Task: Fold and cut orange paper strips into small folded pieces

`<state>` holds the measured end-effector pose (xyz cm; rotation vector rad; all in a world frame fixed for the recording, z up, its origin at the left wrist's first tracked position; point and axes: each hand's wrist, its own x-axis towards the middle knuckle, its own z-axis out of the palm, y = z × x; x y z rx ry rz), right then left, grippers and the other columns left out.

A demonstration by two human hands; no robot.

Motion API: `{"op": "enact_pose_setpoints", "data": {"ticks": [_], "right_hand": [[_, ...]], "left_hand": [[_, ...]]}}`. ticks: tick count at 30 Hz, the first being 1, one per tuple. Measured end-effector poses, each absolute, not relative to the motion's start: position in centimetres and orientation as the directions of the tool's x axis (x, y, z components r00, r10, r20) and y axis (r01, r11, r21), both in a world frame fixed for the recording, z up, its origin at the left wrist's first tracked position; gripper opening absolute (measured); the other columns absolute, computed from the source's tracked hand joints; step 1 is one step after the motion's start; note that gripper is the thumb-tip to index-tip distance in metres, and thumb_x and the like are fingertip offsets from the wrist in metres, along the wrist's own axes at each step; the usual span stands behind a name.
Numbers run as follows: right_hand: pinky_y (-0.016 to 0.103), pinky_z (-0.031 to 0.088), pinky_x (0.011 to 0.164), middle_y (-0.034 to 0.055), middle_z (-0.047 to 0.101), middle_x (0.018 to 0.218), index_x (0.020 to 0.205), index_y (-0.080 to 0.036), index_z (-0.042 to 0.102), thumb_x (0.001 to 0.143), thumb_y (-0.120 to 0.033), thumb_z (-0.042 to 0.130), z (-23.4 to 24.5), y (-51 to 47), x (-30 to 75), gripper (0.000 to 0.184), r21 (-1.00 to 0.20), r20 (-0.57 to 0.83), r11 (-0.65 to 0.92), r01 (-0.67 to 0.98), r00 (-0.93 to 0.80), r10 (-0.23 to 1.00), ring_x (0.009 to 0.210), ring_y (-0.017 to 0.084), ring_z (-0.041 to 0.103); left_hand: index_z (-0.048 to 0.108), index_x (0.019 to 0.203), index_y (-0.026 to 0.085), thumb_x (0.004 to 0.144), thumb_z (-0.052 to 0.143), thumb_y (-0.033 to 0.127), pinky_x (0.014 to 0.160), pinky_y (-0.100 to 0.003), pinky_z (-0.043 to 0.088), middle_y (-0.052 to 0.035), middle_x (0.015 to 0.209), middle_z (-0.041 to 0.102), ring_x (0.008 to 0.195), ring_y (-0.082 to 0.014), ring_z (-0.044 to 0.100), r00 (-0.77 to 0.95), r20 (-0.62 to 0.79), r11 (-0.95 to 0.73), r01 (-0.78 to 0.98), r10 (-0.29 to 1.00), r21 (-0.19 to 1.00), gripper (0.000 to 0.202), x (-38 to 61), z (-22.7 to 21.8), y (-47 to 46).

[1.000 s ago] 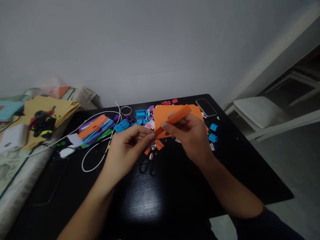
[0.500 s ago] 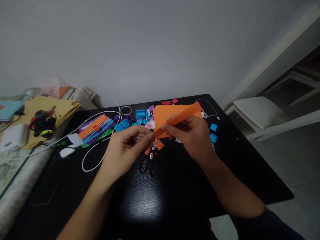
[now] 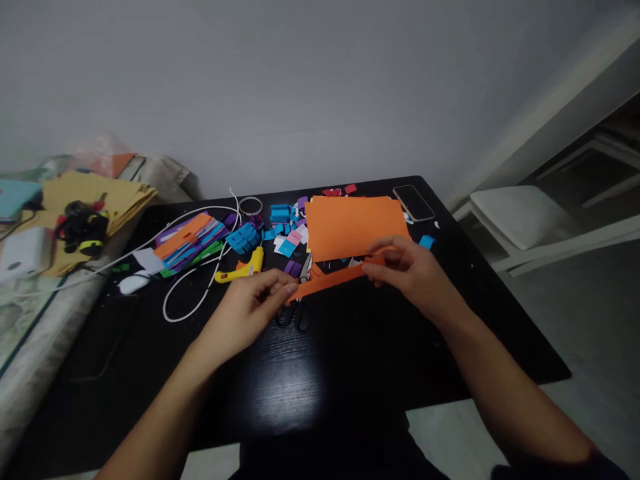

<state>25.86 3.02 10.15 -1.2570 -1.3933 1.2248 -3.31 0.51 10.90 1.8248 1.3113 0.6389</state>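
A narrow orange paper strip (image 3: 330, 279) stretches between my two hands, tilted up toward the right. My left hand (image 3: 253, 303) pinches its left end between thumb and fingers. At the other end, my right hand (image 3: 407, 270) is closed on the strip, its thumb in front. Just behind lie orange paper sheets (image 3: 357, 227), partly covered by my right fingers. Scissors (image 3: 290, 317) with black handles rest under the strip, mostly hidden. A yellow glue gun (image 3: 243, 268) lies just beyond my left hand.
Colored paper scraps (image 3: 287, 247) and blue pieces (image 3: 243, 238) scatter behind. Left are stacked paper strips (image 3: 187, 243), a white cable (image 3: 167, 313) and a white mouse (image 3: 134, 283). A phone (image 3: 414, 203) lies at the back right of the black table (image 3: 380, 360).
My hands have moved apart and lower, and the orange paper strip is now held level along its length. My left hand has uncovered the glue gun.
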Motion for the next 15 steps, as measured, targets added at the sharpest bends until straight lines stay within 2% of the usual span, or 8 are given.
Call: {"op": "enact_pose_setpoints", "data": {"ticks": [3, 4, 6, 9, 11, 15], "right_hand": [[0.035, 0.057, 0.07, 0.0029, 0.074, 0.082, 0.093, -0.02, 0.074, 0.086, -0.029, 0.077, 6.8, 0.2, 26.9, 0.012, -0.893, -0.08, 0.036, 0.449, -0.237, 0.968, 0.074, 0.02, 0.071], [0.038, 0.058, 0.077, 0.0045, 0.075, 0.088, 0.094, -0.021, 0.075, 0.088, -0.024, 0.074, 5.8, -0.8, 26.8, 0.007, -0.843, -0.051, 0.084, 0.531, -0.235, 0.971, 0.082, 0.022, 0.072], [0.045, 0.057, 0.092, 0.0084, 0.076, 0.106, 0.093, -0.02, 0.077, 0.09, -0.015, 0.072, 3.8, -2.9, 26.1, 0.008, -0.756, 0.115, 0.239, 0.609, -0.236, 0.965, 0.102, 0.025, 0.071], [0.043, 0.059, 0.091, 0.0093, 0.075, 0.108, 0.099, -0.019, 0.076, 0.096, -0.011, 0.066, 1.4, -5.3, 24.6, 0.013, -0.663, 0.272, 0.483, 0.571, -0.417, 0.867, 0.103, 0.024, 0.069], [0.039, 0.059, 0.088, 0.0092, 0.075, 0.106, 0.105, -0.016, 0.074, 0.1, -0.007, 0.059, 0.4, -6.2, 23.8, 0.019, -0.559, 0.312, 0.621, 0.549, -0.555, 0.771, 0.098, 0.021, 0.069], [0.039, 0.057, 0.091, 0.0124, 0.074, 0.108, 0.112, -0.01, 0.072, 0.103, -0.004, 0.05, -0.2, -6.7, 23.3, 0.025, -0.437, 0.311, 0.709, 0.554, -0.647, 0.697, 0.101, 0.023, 0.066]], "left_hand": [[0.07, 0.087, 0.017, 0.104, 0.052, 0.043, 0.059, -0.023, 0.041, 0.0031, 0.068, 0.057, 0.063, -0.0126, 0.054, 0.378, -0.11, -0.155, 0.604, 0.919, 0.782, 0.036, -3.0, 7.4, -1.9], [0.071, 0.088, 0.017, 0.104, 0.052, 0.041, 0.06, -0.023, 0.042, 0.0026, 0.069, 0.059, 0.064, -0.0131, 0.056, 0.385, -0.136, -0.144, 0.615, 0.913, 0.776, 0.035, -2.8, 6.4, -2.7], [0.073, 0.09, 0.017, 0.104, 0.052, 0.037, 0.062, -0.024, 0.045, 0.0016, 0.072, 0.065, 0.066, -0.0139, 0.061, 0.384, -0.161, -0.129, 0.627, 0.909, 0.768, 0.032, -2.6, 4.9, -4.1], [0.073, 0.086, 0.018, 0.102, 0.054, 0.031, 0.066, -0.025, 0.048, -0.0003, 0.076, 0.071, 0.071, -0.0152, 0.067, 0.375, -0.16, -0.133, 0.645, 0.913, 0.752, 0.029, -2.7, 3.6, -5.6], [0.073, 0.084, 0.018, 0.102, 0.055, 0.03, 0.067, -0.025, 0.049, -0.0011, 0.078, 0.071, 0.072, -0.0155, 0.068, 0.364, -0.141, -0.148, 0.661, 0.921, 0.736, 0.028, -3.1, 3.2, -6.1], [0.076, 0.092, 0.018, 0.101, 0.059, 0.029, 0.071, -0.029, 0.053, -0.0043, 0.087, 0.071, 0.078, -0.0181, 0.068, 0.319, -0.05, -0.205, 0.711, 0.946, 0.673, 0.022, -3.7, 2.5, -6.9]]}}
